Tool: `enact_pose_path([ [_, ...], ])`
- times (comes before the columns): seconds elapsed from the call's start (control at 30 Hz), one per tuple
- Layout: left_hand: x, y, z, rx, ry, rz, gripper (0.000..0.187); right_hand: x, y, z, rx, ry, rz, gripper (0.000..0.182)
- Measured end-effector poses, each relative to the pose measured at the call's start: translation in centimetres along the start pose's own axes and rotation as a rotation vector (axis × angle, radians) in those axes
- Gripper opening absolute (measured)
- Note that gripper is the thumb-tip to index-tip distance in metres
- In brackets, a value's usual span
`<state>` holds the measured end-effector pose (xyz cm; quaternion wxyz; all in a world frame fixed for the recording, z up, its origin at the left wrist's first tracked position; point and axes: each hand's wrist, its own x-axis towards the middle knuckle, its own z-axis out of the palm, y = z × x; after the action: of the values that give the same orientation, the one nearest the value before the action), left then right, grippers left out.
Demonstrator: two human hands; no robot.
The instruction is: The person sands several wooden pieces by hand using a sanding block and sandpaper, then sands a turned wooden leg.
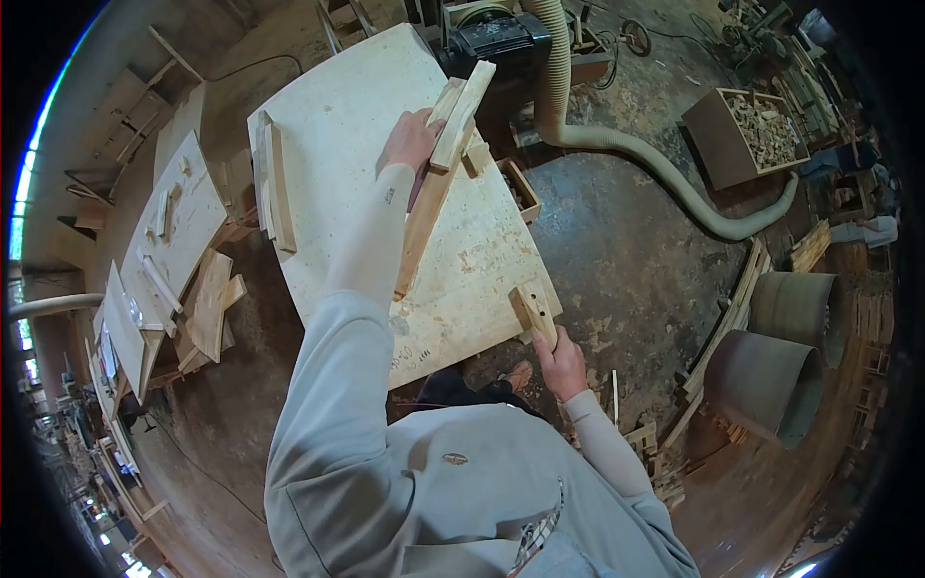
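Note:
My left hand (412, 141) grips a long wooden frame piece (438, 169) made of joined slats, held tilted above the pale plywood worktable (337, 106). Its lower end reaches toward the table's near side. My right hand (561, 364) holds a short wooden block (533, 312) with small holes in it, at the table's near right corner. Two narrow wooden slats (271, 183) lie together on the table's left side.
A small open wooden box (521, 191) sits by the table's right edge. A machine (496, 39) with a thick dust hose (636, 149) stands beyond the table. A crate of offcuts (752, 130) and two metal drums (771, 376) are at right. Stacked boards (207, 308) lie at left.

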<state>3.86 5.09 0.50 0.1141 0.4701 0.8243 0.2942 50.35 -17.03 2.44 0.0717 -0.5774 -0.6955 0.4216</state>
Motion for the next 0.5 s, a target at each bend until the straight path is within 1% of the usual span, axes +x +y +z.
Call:
enact_pose_path([
  [0.1, 5.2, -1.4, -0.4, 0.037, -0.034, -0.003, 0.051, 3.4, -3.1, 0.5, 0.032, -0.012, 0.022, 0.056],
  [0.17, 9.3, -3.1, -0.8, 0.033, -0.110, 0.015, 0.053, 6.0, -6.1, 0.6, 0.053, -0.019, 0.044, 0.056],
  [0.3, 14.6, -4.6, -2.2, 0.037, -0.076, 0.037, 0.052, 10.7, -10.0, 1.6, 0.016, 0.013, 0.018, 0.056],
  [0.37, 15.7, -5.2, -2.1, 0.031, -0.084, 0.001, 0.051, 11.5, -10.5, 1.9, 0.013, 0.029, -0.007, 0.056],
  [0.5, 15.0, -4.7, -2.9, 0.031, -0.101, -0.006, 0.053, 11.5, -10.2, 2.4, 0.029, 0.048, -0.034, 0.058],
])
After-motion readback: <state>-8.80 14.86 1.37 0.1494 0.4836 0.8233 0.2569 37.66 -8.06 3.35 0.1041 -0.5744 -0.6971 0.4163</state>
